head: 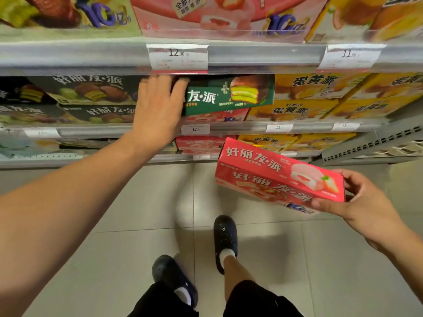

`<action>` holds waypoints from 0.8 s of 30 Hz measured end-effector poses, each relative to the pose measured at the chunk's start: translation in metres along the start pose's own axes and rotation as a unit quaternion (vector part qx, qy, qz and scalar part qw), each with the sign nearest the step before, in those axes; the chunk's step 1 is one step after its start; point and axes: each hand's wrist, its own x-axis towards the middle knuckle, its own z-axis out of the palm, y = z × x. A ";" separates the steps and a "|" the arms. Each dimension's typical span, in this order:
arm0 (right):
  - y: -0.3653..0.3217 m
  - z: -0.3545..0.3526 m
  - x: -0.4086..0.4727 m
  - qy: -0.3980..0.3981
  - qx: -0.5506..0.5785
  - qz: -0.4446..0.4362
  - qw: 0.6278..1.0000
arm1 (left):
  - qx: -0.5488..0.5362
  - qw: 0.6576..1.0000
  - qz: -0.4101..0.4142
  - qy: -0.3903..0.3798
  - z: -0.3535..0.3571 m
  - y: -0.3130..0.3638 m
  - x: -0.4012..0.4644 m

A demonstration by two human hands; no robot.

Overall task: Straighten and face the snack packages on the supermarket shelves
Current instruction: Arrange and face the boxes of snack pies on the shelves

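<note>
Supermarket shelves [263, 54], price tags [178, 56], tiled floor [137, 225]

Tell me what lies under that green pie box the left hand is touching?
Under the green cardboard pie box lies a pink-red box, only its front strip showing. The shelf rail hides its lower edge, and the left hand covers both boxes' left ends.

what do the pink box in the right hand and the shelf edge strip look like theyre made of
Pink box: looks like printed paperboard with a slight sheen, with crisp folded edges and flat faces. Shelf edge strip: seemingly clear glossy plastic over pale metal; price tags sit behind it and it reflects light, though blur leaves this uncertain.
</note>
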 end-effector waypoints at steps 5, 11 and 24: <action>-0.004 -0.028 -0.016 -0.011 -0.029 -0.005 1.000 | -0.075 0.997 -0.029 -0.011 0.001 0.010 -0.059; -0.038 -0.030 -0.010 -0.037 -0.064 -0.025 0.997 | -0.104 0.978 -0.161 -0.085 0.011 -0.017 -0.156; -0.114 0.100 0.098 0.005 -0.053 -0.123 0.991 | -0.069 0.956 -0.243 -0.146 0.012 -0.059 -0.219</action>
